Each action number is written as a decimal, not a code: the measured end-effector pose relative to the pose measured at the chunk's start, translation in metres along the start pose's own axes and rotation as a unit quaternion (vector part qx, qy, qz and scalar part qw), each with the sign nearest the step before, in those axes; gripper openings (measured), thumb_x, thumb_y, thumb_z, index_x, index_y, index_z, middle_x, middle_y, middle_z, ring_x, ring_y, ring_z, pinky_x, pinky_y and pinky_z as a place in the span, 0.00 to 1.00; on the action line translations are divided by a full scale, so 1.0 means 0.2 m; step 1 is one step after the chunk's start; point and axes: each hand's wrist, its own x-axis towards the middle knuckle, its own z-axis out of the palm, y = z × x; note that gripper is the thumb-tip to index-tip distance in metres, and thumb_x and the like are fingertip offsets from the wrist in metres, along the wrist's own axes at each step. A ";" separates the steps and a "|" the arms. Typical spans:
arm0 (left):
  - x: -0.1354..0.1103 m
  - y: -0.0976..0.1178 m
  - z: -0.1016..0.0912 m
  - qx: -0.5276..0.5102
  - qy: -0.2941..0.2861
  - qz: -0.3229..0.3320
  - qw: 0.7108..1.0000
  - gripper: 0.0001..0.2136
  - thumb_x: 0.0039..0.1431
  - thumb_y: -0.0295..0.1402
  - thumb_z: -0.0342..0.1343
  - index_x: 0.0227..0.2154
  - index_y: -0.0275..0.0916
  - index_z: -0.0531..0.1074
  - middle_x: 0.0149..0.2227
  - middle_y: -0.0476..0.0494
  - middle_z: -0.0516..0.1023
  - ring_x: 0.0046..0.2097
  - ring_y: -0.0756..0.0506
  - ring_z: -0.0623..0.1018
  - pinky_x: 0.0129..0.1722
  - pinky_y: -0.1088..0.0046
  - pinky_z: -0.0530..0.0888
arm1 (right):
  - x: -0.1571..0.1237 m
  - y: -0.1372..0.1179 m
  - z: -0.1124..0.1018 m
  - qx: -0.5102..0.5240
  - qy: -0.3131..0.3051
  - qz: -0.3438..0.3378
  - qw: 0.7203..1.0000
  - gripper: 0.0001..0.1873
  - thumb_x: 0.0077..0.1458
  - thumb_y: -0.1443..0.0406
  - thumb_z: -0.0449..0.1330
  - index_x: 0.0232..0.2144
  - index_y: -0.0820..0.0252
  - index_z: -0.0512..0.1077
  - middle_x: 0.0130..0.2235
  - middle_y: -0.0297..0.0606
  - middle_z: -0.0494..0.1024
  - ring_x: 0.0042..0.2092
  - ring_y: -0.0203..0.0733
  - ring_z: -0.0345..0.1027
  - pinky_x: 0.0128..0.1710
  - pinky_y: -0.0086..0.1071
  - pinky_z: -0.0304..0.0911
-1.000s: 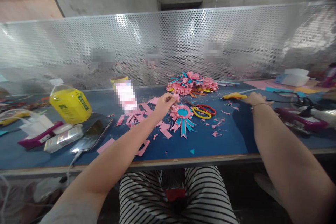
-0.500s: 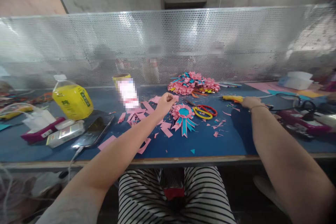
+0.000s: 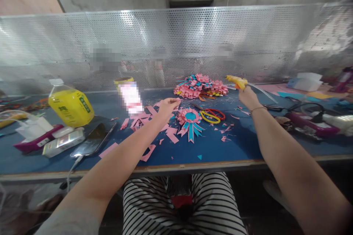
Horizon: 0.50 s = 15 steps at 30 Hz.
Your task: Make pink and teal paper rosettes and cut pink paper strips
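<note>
The right hand [image 3: 246, 94] grips a yellow glue gun [image 3: 235, 80]. The left hand [image 3: 167, 108] pinches a tiny pink paper piece [image 3: 179, 99] near the paper rosette [image 3: 191, 118] on the blue table [image 3: 215, 151]. If the gun's tip comes too close, hot glue might burn that hand.

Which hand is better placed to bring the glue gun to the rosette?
Probably the right hand: it holds the yellow glue gun, while the left hand pinches a small pink paper piece near the rosette.
</note>
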 end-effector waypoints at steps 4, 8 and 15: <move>-0.03 0.03 0.01 -0.052 -0.015 -0.056 0.997 0.07 0.48 0.31 0.57 0.22 0.32 0.71 0.24 0.44 0.73 0.26 0.52 0.72 0.34 0.72 0.69 | -0.02 -0.09 -0.06 0.150 0.018 0.101 0.983 0.23 0.57 0.56 0.41 0.45 0.69 0.59 0.42 0.58 0.68 0.39 0.45 0.63 0.34 0.34 0.51; -0.05 0.03 0.02 -0.031 -0.006 -0.065 0.997 0.03 0.45 0.24 0.58 0.23 0.33 0.69 0.24 0.45 0.73 0.25 0.52 0.72 0.33 0.71 0.70 | -0.04 -0.14 -0.09 0.203 0.051 0.142 0.967 0.24 0.53 0.50 0.46 0.42 0.64 0.58 0.42 0.54 0.69 0.41 0.48 0.63 0.37 0.35 0.52; -0.05 0.01 0.01 0.027 -0.003 -0.022 0.999 0.10 0.41 0.17 0.55 0.22 0.37 0.61 0.21 0.50 0.70 0.23 0.52 0.71 0.27 0.73 0.69 | -0.06 -0.16 -0.05 0.148 0.141 0.054 0.977 0.25 0.49 0.52 0.52 0.44 0.63 0.56 0.42 0.51 0.69 0.43 0.50 0.65 0.41 0.42 0.57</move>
